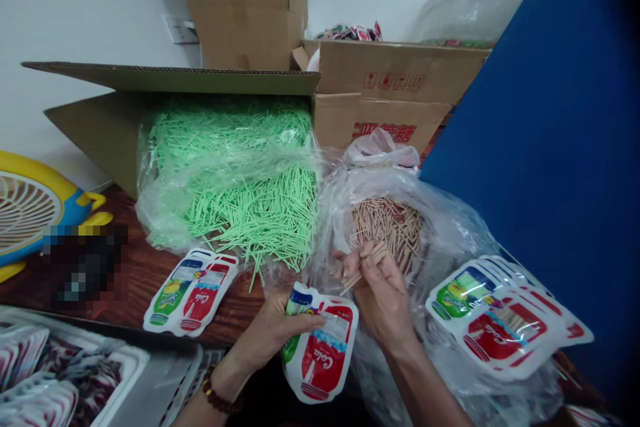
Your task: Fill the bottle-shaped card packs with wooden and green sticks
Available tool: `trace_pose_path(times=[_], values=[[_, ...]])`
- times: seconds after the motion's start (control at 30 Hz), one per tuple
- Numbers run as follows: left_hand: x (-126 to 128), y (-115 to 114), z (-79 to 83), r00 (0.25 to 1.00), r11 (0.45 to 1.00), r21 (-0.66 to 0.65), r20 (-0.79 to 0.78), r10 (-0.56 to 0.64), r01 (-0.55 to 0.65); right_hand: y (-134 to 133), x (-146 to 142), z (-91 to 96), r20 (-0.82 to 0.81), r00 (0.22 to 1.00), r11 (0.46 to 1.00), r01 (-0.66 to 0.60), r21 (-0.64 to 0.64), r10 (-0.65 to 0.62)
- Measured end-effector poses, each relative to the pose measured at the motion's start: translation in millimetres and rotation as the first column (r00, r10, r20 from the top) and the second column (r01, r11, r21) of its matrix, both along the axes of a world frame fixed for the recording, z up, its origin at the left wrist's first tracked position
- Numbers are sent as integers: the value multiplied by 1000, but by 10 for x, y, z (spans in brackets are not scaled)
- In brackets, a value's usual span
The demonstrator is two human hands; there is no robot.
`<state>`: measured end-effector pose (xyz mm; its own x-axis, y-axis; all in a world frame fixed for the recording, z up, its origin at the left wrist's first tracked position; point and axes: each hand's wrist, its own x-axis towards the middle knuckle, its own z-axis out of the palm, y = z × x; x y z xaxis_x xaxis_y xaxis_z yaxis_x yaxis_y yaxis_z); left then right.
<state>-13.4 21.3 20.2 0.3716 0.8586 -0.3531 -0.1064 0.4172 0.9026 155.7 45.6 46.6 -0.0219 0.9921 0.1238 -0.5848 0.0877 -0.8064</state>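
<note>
My left hand (280, 325) grips a flat candy pouch (327, 363) printed with a red cola bottle and a green fruit drink, its thumb across the front. Thin green sticks show near the pouch's upper left corner. In my right hand (387, 300) are a few thin brown sticks (378, 253), pinched between thumb and fingers. That hand is over the near rim of an open plastic bag (345, 213) full of loose brown sticks (385, 223). To the left, a heap of pale green sticks (270, 207) spills out of clear plastic in a cardboard box.
Similar pouches (200, 293) lie on the dark wooden table, left. A fanned stack of pouches (510, 327) rests on plastic at right. Cardboard boxes (240, 7) stand behind. A blue panel (540, 147) borders the right; a yellow fan (30, 207) and a pouch-filled crate (125, 373) are left.
</note>
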Motion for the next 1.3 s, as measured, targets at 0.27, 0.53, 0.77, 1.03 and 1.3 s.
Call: trace_pose_path(times=[0.27,0.53,0.77,1.03,1.3], values=[[47,4,-13,994,998,-34,95,62,-59,-101,-53,-139,-9,997,995,-77,-64,76],[80,28,-50,994,998,-5,94,57,-57,-123,-63,-245,-64,997,976,-59,-208,47],[41,113,-32,997,994,91,48,58,-63,-100,0,-308,149,945,950,-268,-159,292],[22,192,-121,990,985,121,77,117,-125,-38,185,-211,718,685,969,-238,63,121],[12,220,-164,995,980,173,63,83,-92,-47,223,-337,455,856,968,-237,-78,247]])
